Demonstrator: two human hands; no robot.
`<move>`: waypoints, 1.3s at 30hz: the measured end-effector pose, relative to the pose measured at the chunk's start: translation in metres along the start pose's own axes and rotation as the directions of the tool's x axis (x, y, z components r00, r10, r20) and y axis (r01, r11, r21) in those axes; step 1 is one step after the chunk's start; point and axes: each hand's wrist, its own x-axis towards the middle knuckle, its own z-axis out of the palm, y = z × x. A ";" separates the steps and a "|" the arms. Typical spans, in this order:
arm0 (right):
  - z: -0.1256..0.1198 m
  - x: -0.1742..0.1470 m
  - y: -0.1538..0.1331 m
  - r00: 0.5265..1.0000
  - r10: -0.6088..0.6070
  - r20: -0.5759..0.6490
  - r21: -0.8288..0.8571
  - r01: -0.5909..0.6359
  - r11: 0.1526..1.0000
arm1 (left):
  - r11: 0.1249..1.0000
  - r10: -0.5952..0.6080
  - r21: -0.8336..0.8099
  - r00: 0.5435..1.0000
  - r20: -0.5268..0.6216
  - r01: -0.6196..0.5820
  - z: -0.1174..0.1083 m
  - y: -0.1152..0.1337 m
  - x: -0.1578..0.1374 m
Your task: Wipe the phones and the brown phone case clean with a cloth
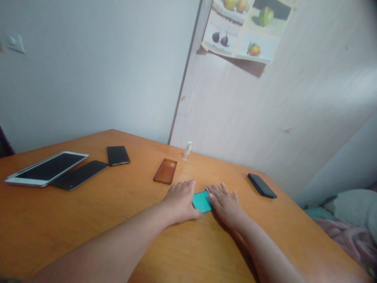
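Observation:
On the wooden table (pixel 118 220) a flat turquoise phone (pixel 202 201) lies between my two hands; whether that colour is its back or a case, I cannot tell. My left hand (pixel 182 202) clasps its left side, the thumb at the near edge and the fingers at the far edge. Over its right end my right hand (pixel 225 202) rests flat, fingers spread and palm down. That hand hides the phone's right part. Just beyond my left hand is a clear brown phone case (pixel 165 171).
A small pump bottle (pixel 187 151) stands near the far edge. At left lie a white tablet (pixel 47 169), a black phone (pixel 81 175) and a dark flat device (pixel 118 155). A dark phone (pixel 261 185) is near the right edge. Bedding (pixel 350 220) lies beyond that edge.

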 end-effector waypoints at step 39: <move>-0.023 -0.030 0.003 0.993 0.094 0.074 -0.092 -0.087 0.992 | 0.997 0.054 0.058 0.998 0.036 -0.056 -0.007 0.002 0.000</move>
